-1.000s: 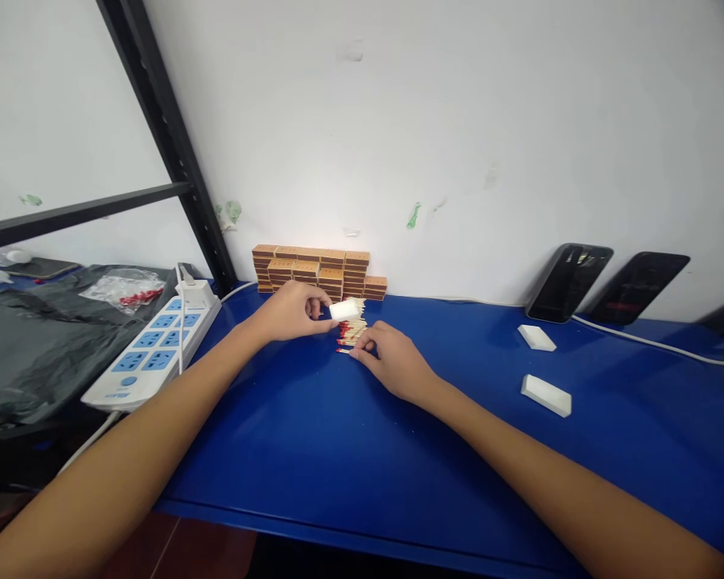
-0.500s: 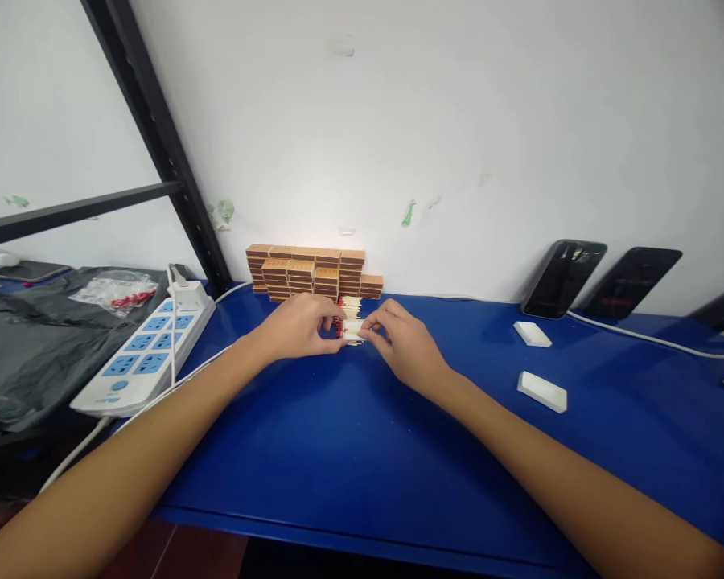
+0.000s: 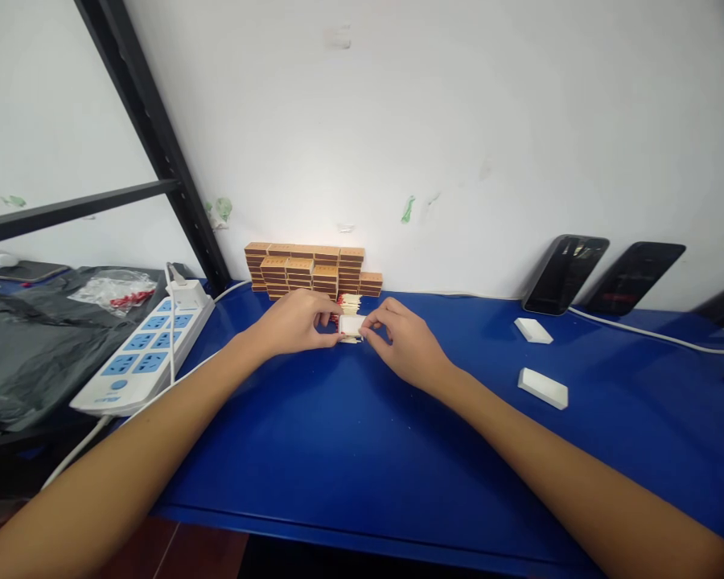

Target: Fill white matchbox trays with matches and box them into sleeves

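A small white matchbox tray [image 3: 352, 325] is between my two hands, over a pile of matches with red heads. My left hand [image 3: 298, 323] has its thumb and fingertips around the left end of the tray. At the right end, my right hand [image 3: 409, 344] pinches the tray's edge between thumb and index finger. More matches [image 3: 351, 302] lie just behind the tray, pale sticks to the right and red heads to the left. Those under the tray are mostly hidden. Close behind my left hand, brown matchboxes [image 3: 302, 269] are stacked in several rows against the wall.
Two white box-shaped pieces [image 3: 543, 388] lie on the blue table [image 3: 350, 458] to the right. Two dark phones [image 3: 565, 275] lean on the wall behind them. A white power strip [image 3: 145, 346] with cables and a grey plastic bag [image 3: 30, 346] are at the left.
The white tray now shows its open inside more plainly and looks flatter between my fingers. Both hands have kept nearly the same place; the view has shifted slightly.
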Demonstrator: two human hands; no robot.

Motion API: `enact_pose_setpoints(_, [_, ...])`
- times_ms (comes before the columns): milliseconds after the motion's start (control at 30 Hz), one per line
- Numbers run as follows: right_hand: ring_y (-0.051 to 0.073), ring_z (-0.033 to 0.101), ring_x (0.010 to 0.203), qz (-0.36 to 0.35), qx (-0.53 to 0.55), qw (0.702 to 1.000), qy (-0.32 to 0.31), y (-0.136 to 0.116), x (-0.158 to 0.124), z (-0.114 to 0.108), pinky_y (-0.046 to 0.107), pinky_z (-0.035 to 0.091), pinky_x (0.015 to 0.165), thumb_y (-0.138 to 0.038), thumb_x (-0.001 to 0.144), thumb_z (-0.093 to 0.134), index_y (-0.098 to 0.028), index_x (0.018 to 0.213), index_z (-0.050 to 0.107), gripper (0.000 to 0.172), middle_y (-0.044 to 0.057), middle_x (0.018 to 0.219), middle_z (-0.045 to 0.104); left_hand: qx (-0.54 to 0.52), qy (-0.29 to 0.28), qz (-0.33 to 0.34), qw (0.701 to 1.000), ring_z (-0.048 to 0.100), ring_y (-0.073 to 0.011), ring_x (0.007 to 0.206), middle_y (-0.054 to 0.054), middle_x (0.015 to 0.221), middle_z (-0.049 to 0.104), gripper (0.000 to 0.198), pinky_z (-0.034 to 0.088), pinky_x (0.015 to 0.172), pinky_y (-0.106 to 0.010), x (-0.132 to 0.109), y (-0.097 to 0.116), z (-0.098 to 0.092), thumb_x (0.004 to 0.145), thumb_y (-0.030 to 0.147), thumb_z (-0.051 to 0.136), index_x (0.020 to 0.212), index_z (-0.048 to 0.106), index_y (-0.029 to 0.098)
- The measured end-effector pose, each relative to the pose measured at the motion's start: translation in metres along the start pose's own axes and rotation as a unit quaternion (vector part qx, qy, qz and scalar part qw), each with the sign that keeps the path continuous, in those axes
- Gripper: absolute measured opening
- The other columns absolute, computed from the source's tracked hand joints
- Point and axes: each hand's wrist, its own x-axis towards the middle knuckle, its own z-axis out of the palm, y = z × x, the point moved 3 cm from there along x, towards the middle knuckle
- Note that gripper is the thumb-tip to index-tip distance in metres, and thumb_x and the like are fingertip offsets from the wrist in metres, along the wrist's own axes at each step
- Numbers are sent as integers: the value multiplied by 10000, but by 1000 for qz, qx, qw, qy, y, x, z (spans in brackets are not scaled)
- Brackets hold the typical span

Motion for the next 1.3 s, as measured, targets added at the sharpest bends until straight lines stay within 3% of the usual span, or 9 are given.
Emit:
enact_pose_setpoints(100, [161, 588, 791, -3, 0, 1000, 13, -2, -2, 3, 299, 442, 736, -221, 984, 608, -211, 942, 686, 89, 39, 957, 613, 46, 18, -23, 999, 622, -171, 694, -20, 778, 704, 303, 388, 622, -277, -1, -9, -4, 868, 434, 738, 1055, 778, 199])
enact_pose_setpoints(300, [165, 600, 821, -6, -27, 997, -72, 1, -4, 19, 296, 453, 740, -198, 973, 619, -208, 956, 679, 64, 47, 1013, 621, 101, 29, -57, 993, 610, -178, 693, -23, 793, 698, 263, 338, 594, -279, -3, -26, -4, 863, 411, 728, 1024, 759, 206])
enact_pose_setpoints(667, [172, 603, 820, -8, -73, 990, -120, 2, -5, 21, 302, 438, 715, -201, 1021, 548, -195, 989, 630, 89, 68, 1068, 610, 103, 24, -55, 993, 625, -185, 734, -27, 837, 712, 269, 343, 605, -278, -2, -23, -3, 870, 387, 732, 1055, 745, 192])
enact_pose_setpoints(933, [168, 588, 750, -22, -119, 982, -145, -13, -10, 22, 309, 392, 646, -216, 1025, 535, -187, 1004, 636, 107, 82, 1080, 622, 99, 15, -40, 994, 641, -197, 753, -34, 841, 709, 227, 363, 620, -288, -3, -18, -2, 885, 369, 715, 1017, 736, 186])
enact_pose_setpoints(1300, [178, 630, 855, 52, -31, 993, -105, -7, -8, 22, 308, 433, 737, -263, 976, 651, -220, 995, 653, 47, 35, 1048, 620, 102, 16, -43, 994, 655, -199, 759, -43, 864, 720, 222, 387, 624, -283, -3, -16, -2, 902, 367, 705, 1017, 735, 179])
